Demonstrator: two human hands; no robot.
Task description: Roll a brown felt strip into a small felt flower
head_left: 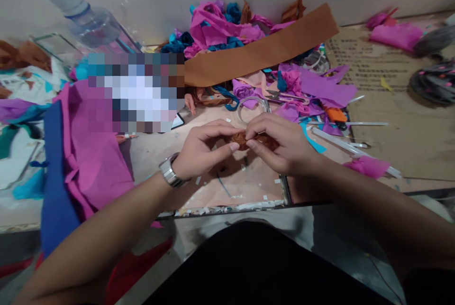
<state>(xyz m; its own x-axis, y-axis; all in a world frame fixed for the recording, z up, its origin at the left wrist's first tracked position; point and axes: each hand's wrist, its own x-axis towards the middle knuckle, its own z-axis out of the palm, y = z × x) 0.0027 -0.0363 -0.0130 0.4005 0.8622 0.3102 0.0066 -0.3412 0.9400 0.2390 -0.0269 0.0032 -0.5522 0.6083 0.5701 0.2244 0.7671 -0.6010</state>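
Observation:
Between my two hands, above the front part of the table, is a rolled, crumpled piece of brown crepe paper (241, 140). My left hand (206, 146), with a metal watch at the wrist, pinches its left side between thumb and fingers. The thumb and fingertips of my right hand (280, 141) are closed on its right side and cover part of it. Just beyond the hands lie a ring of clear tape or wire (245, 106) and a pair of scissors (287, 97). A long brown paper strip (263, 53) slants across the heap behind.
Pink, purple and blue crepe paper (213, 25) is piled along the wall. A large plastic bottle (92, 20) stands back left, near a pixelated patch. Magenta sheets (92, 148) hang over the front edge at left. Cardboard (398, 134), white sticks (355, 151) and an orange-handled tool (334, 114) lie right.

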